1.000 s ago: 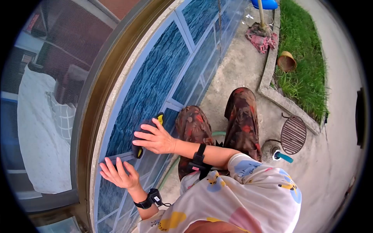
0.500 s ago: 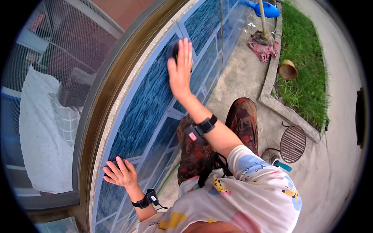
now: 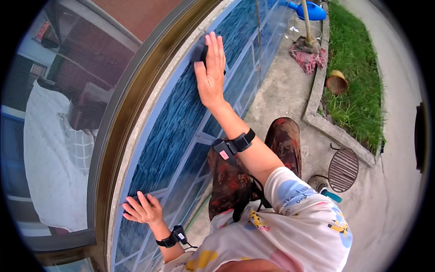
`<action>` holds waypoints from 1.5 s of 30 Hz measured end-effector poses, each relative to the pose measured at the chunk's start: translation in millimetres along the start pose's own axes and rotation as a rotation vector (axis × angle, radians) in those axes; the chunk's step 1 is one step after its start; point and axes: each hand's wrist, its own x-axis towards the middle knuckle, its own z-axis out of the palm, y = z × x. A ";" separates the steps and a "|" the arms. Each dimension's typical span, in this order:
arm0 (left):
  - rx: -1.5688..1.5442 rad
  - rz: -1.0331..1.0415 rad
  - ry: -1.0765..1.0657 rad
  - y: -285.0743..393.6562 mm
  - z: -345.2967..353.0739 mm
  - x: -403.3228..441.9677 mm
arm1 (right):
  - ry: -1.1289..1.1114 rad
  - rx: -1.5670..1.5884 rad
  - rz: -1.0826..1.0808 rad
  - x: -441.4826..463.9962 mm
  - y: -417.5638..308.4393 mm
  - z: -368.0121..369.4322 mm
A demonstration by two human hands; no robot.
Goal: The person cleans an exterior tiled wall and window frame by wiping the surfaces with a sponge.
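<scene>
My right hand (image 3: 211, 75) lies with its fingers straight over a dark grey pad (image 3: 199, 52). It presses the pad against the upper part of the blue tiled wall (image 3: 167, 131), just below the ledge. Most of the pad is hidden under the palm, so its exact kind is unclear. Lower on the same wall, my left hand (image 3: 143, 209) rests with its fingers spread. Something dark shows behind those fingers; I cannot make out whether it is an object or a shadow. Both wrists wear black straps with small boxes.
A window with a brown frame (image 3: 122, 104) runs along the left. On the concrete to the right are a mop (image 3: 308, 50), a blue watering can (image 3: 310, 10) and a round drain grate (image 3: 343, 170). A curb edges the grass, where a clay pot (image 3: 336, 82) lies tipped.
My right hand and the pad have slid a little farther up the wall toward the ledge. My left hand stays nearly in place.
</scene>
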 end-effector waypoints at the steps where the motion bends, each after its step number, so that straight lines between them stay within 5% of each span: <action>1: -0.003 -0.005 0.002 0.7 0.3 0.1 | 0.010 -0.032 0.074 -16.9 10.5 0.1; 8: -0.012 -0.006 -0.020 -0.8 -0.1 -3.8 | 0.010 -0.030 0.653 -91.3 28.8 -3.5; 14: -0.027 0.002 -0.005 1.0 -1.5 1.8 | -0.102 0.058 0.064 -33.4 -37.9 -3.9; 20: -0.007 -0.003 -0.017 -1.0 -3.3 -2.1 | 0.027 -0.031 0.471 -65.3 19.6 -4.9; 25: -0.018 0.003 0.005 1.2 0.0 0.7 | -0.015 -0.055 0.169 -21.1 0.2 -6.1; 45: -0.006 0.013 -0.018 -0.2 0.1 -1.6 | -0.043 -0.044 0.071 -28.8 31.2 -17.2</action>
